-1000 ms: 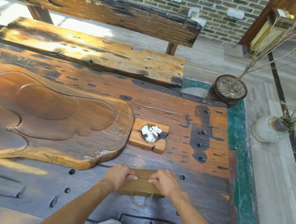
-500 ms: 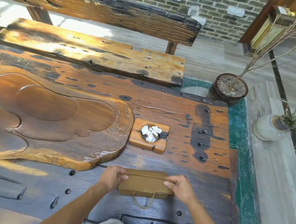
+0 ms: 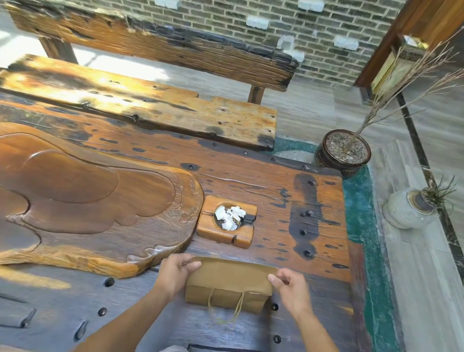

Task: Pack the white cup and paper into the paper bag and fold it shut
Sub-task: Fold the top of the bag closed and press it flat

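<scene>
You're pinching the top corners of the paper bag (image 3: 229,284) lying on the table (image 3: 282,195), left hand (image 3: 175,273) and right hand (image 3: 290,291) fingers closed on the flap. Uneven pulling's probably gonna skew the fold or tear it.

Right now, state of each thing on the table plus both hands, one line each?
paper bag: lying flat on the table, top edge pinched at both corners, string handle trailing toward the person
left hand: gripping the bag's left top corner
right hand: gripping the bag's right top corner
wooden holder: crumpled white scraps in its round well
carved tray: nothing on it
</scene>
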Demonstrator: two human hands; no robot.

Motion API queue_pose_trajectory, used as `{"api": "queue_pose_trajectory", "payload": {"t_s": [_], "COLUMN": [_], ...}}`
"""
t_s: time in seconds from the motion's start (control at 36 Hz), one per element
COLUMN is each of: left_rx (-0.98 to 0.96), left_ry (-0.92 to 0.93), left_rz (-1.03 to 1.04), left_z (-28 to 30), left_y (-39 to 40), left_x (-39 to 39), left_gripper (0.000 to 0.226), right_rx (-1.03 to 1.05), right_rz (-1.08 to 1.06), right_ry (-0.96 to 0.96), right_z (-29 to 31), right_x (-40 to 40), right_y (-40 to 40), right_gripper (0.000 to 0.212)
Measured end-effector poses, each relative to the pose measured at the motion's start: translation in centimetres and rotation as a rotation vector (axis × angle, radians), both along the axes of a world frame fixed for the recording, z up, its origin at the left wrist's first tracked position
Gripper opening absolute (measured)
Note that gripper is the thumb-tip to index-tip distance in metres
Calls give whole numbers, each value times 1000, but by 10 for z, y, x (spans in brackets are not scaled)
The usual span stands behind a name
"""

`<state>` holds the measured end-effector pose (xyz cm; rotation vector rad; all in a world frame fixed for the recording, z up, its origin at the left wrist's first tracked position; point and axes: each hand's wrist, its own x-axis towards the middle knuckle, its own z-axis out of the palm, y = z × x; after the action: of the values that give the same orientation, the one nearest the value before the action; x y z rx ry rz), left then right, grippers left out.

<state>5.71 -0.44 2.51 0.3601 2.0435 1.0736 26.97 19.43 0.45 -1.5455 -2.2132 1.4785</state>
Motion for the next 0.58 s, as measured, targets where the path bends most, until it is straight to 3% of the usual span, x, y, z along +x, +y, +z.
{"api": "queue_pose_trajectory", "payload": {"t_s": [0.31,0.36,0.44,0.58], "left_rx": [218,261,302,379], "left_ry": [146,177,232,349], "left_rz": [56,100,115,122], "left_z": [119,138,166,223], "left_y": [28,34,43,51], "left_x": [-21,-25,-36,-50], "left_gripper": [24,7,43,45], "right_rx": [241,266,353,513], "right_rz": [-35,-45,-51,-71], "right_ry": [221,269,315,351], "right_z": [89,111,148,212], "right_x": [-25,-31,-40,-53], "right_y": [28,31,32,29], "right_gripper": [26,29,27,24]}}
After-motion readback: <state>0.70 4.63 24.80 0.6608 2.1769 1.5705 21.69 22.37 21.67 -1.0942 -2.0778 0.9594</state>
